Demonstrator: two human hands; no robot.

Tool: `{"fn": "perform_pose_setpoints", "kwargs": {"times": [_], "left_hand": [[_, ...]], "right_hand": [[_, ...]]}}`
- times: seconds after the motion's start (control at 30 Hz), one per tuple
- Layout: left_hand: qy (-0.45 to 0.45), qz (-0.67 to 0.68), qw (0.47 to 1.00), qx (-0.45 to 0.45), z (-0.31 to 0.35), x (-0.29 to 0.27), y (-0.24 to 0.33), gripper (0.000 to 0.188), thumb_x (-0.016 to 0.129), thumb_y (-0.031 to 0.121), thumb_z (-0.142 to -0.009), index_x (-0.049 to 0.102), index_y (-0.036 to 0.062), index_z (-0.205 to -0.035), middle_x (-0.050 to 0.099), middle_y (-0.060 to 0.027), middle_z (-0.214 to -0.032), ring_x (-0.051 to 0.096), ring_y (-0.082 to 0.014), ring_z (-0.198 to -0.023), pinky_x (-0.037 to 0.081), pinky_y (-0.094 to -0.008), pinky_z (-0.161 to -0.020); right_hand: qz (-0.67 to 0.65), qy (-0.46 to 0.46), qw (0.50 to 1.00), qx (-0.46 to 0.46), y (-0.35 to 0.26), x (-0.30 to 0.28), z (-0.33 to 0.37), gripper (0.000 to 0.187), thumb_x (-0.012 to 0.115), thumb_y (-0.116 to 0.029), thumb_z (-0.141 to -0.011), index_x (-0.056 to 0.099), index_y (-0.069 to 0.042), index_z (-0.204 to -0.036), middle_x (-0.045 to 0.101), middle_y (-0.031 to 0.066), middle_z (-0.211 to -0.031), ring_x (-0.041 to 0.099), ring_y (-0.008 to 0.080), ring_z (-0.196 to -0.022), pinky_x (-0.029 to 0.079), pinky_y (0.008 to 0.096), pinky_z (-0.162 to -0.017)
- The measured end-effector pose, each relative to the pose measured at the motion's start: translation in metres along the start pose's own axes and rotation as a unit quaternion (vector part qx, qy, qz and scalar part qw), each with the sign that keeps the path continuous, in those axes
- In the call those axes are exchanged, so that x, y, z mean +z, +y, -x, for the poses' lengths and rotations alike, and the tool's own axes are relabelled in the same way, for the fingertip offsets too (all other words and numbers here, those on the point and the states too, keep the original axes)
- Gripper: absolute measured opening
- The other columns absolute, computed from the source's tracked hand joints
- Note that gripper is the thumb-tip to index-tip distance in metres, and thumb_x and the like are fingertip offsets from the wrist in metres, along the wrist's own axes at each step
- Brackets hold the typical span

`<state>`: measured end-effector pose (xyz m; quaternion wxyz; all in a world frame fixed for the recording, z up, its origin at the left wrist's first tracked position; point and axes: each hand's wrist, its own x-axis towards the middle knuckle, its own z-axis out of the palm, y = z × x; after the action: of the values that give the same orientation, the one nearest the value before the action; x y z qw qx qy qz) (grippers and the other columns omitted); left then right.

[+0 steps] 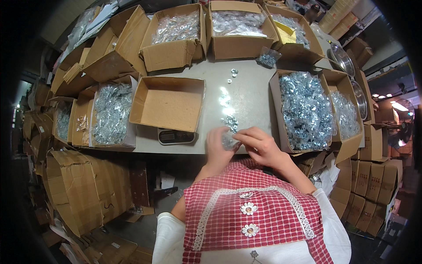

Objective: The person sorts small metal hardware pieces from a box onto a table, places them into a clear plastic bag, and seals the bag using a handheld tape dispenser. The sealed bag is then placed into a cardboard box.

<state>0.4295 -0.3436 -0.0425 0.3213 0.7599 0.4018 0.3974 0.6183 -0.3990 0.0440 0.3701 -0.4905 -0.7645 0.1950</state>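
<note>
At the table's near edge, my left hand [216, 147] is closed around a small clear plastic bag [228, 140]. My right hand [263, 147] has its fingers bent together at the bag's right side, pinching its edge. Just beyond the bag lies a small pile of shiny metal pieces [230, 122], too small to tell their exact kind. Several more loose metal pieces [234, 71] trail away toward the far side of the table. What is inside the bag is partly hidden by my fingers.
An empty cardboard tray [169, 99] rests on a scale [176, 137] to the left. Boxes of silvery pieces stand left [112, 112] and right [305, 110]. More boxes [176, 28] line the back, near a filled clear bag [267, 58]. Metal bowls [342, 59] sit far right.
</note>
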Motion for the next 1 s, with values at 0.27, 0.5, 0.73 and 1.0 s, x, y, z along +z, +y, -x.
{"fn": "perform_pose_setpoints", "kwargs": {"times": [0.27,0.5,0.73,1.0], "left_hand": [[0.006,-0.023,1.000,-0.016,0.004,-0.004,-0.003,0.061,0.094,0.023,-0.075,0.062,0.0037,-0.123,0.064,-0.0123,-0.120,0.059,-0.0319,-0.115,0.049,-0.0430,-0.100],[0.008,-0.028,0.999,-0.037,0.010,-0.010,-0.004,0.060,0.093,0.024,-0.077,0.062,0.0042,-0.124,0.063,-0.0120,-0.122,0.059,-0.0313,-0.117,0.048,-0.0426,-0.102],[0.014,-0.025,0.998,-0.064,0.013,-0.016,-0.003,0.059,0.093,0.023,-0.077,0.062,0.0044,-0.124,0.063,-0.0124,-0.121,0.060,-0.0314,-0.116,0.049,-0.0429,-0.101],[0.009,-0.039,0.998,-0.039,0.012,-0.013,-0.009,0.060,0.093,0.023,-0.076,0.062,0.0035,-0.124,0.063,-0.0118,-0.120,0.061,-0.0301,-0.114,0.050,-0.0425,-0.100]], "right_hand": [[0.107,-0.061,0.947,0.297,0.047,0.029,-0.002,0.057,0.082,-0.023,-0.081,0.058,0.000,-0.128,0.060,0.0234,-0.121,0.067,0.0440,-0.108,0.058,0.0480,-0.089],[0.103,-0.042,0.960,0.257,0.061,0.059,-0.004,0.041,0.079,-0.019,-0.086,0.061,-0.003,-0.120,0.059,0.0204,-0.108,0.066,0.0435,-0.095,0.056,0.0499,-0.082],[0.081,0.002,0.976,0.204,0.069,0.052,-0.002,0.024,0.071,-0.007,-0.085,0.070,-0.004,-0.108,0.064,0.0180,-0.103,0.067,0.0415,-0.092,0.056,0.0473,-0.080],[0.038,0.031,0.986,0.158,0.038,0.026,0.000,0.021,0.070,-0.006,-0.088,0.072,-0.004,-0.109,0.067,0.0159,-0.101,0.068,0.0402,-0.084,0.057,0.0448,-0.075]]}}
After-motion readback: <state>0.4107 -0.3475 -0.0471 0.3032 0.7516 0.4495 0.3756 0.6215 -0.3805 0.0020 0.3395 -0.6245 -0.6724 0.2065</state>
